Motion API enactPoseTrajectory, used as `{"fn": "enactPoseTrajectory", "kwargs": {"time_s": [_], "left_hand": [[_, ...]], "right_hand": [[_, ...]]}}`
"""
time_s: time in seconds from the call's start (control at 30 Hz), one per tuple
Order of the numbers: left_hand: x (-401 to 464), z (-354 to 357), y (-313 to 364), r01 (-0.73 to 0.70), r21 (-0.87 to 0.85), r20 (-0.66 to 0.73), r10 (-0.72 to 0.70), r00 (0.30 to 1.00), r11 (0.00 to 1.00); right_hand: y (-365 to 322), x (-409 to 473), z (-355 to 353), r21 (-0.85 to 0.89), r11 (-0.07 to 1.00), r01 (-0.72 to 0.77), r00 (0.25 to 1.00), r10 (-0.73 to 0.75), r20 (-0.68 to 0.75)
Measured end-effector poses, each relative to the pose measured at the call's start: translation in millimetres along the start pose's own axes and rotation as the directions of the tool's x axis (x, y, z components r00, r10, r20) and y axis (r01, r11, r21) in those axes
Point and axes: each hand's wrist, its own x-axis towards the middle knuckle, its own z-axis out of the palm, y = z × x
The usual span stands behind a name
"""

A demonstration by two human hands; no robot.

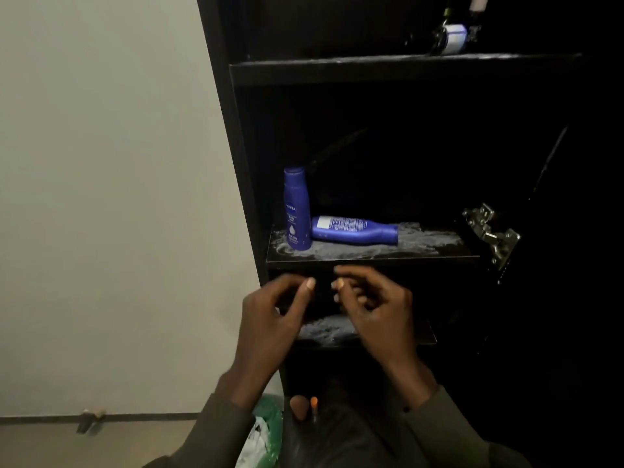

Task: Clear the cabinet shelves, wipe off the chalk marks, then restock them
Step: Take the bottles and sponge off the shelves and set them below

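Hands: your left hand point(270, 312) and right hand point(374, 305) hover side by side just below the front edge of the middle shelf point(371, 253); fingers on both are loosely curled and apart, and nothing shows in either, though the dark makes a small held item hard to rule out.
Standing bottle point(297, 211): upright at the shelf's left end, above and slightly left of your fingertips; your left hand looks the nearer one.
Lying bottle point(354, 230): on its side just beside the standing one, long axis running left to right, cap pointing right; it lies up and ahead of your right hand.
Chalk: pale smears cover the middle shelf around both bottles and the lower shelf point(329, 327) behind your hands; the top shelf point(405, 67) edge looks dusted too.
Stage, as I judge it: clearing is not finished.
Hard to see: the cabinet's back and right side are black; the object on the top shelf is cut off; the lowest compartment is unclear.
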Motion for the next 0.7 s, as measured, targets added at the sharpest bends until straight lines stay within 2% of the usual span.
{"fn": "enactPoseTrajectory", "kwargs": {"time_s": [0.1, 0.17, 0.3, 0.4, 0.53, 0.6, 0.7], "left_hand": [[36, -9, 28, -0.119, -0.008, -0.237, 0.113, 0.965, 0.993], [58, -7, 37, -0.142, -0.022, -0.293, 0.129, 0.947, 0.990], [85, 4, 42, -0.108, 0.076, -0.261, 0.124, 0.957, 0.991], [98, 7, 40, 0.038, 0.162, -0.202, -0.004, 0.979, 0.986], [111, 5, 36, 0.174, 0.159, -0.088, -0.162, 0.983, 0.972], [115, 5, 33, 0.188, 0.167, -0.078, -0.177, 0.981, 0.968], [116, 6, 32, 0.150, 0.185, -0.119, -0.129, 0.984, 0.971]], "right_hand": [[-37, 43, -4, -0.019, 0.993, 0.121, 0.991, -0.122, -0.063], [-48, 69, -5, -0.037, 0.989, 0.142, 0.988, -0.143, -0.051], [-52, 104, 6, -0.064, 0.996, 0.061, 0.996, -0.057, 0.061], [-46, 116, 21, -0.153, 0.988, 0.035, 0.989, -0.013, 0.146], [-43, 118, 30, -0.193, 0.980, 0.037, 0.975, 0.007, 0.220], [-40, 117, 31, -0.192, 0.981, 0.032, 0.971, 0.015, 0.238], [-36, 118, 31, -0.169, 0.985, 0.016, 0.970, 0.025, 0.243]]}}
